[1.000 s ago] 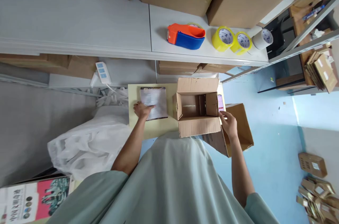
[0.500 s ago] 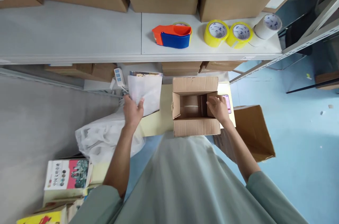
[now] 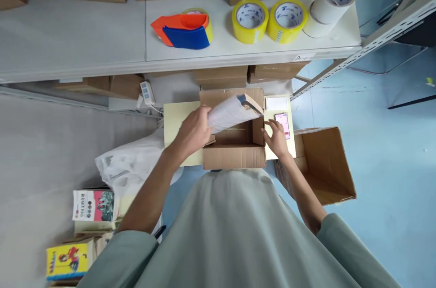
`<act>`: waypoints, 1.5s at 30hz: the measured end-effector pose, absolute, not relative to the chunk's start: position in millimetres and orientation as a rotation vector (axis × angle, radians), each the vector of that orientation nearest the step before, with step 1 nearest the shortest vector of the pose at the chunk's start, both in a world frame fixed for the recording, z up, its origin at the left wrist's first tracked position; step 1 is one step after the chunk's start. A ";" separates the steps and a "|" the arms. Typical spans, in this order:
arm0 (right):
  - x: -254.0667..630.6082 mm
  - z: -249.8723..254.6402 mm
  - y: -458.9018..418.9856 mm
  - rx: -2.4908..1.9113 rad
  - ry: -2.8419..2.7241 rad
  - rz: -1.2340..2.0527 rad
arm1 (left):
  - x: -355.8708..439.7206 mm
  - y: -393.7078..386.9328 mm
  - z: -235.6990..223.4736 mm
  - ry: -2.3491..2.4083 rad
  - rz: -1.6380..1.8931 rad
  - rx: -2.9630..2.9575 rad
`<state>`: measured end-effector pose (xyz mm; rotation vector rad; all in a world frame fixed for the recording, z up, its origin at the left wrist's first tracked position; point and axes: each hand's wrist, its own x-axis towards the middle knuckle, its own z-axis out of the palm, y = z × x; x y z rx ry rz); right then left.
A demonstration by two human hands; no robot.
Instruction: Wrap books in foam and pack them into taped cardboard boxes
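My left hand [image 3: 195, 130] is closed on a thin book [image 3: 235, 113] with a white face and a dark picture along its far edge. The book is tilted over the open cardboard box [image 3: 234, 158], hiding part of its opening. Inside, the visible part of the box shows bare brown cardboard. My right hand [image 3: 276, 139] is at the right edge of the box, fingers apart, fingertips at or touching the side flap. Just beyond those fingers lies a phone [image 3: 282, 125] with a lit pink screen.
On the shelf [image 3: 102, 42] ahead are a tape dispenser [image 3: 185, 30], yellow tape rolls [image 3: 250, 21] and white rolls [image 3: 332, 2]. A larger open carton [image 3: 327, 165] stands at the right. White plastic bag [image 3: 129, 161] and stacked books [image 3: 68, 258] are at the left.
My left hand has carried the book rightward, from beside the box to above it, and tilted it. My right hand has shifted slightly outward at the box's right edge. The view has moved.
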<state>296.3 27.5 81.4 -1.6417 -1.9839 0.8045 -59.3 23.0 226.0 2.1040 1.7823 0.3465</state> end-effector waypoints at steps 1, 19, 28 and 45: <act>298.4 79.4 26.2 -1.642 -1.974 0.823 | -46.9 26.7 217.1 1.719 0.268 2.144; 292.3 66.5 28.2 -1.738 -1.822 1.066 | -8.5 97.7 72.3 1.412 -0.230 1.888; 295.4 78.4 30.1 -1.754 -1.814 1.083 | 4.8 49.0 55.2 1.490 0.244 1.968; 276.7 91.2 9.9 -1.800 -1.850 1.030 | -92.0 -71.5 76.8 2.173 0.576 1.229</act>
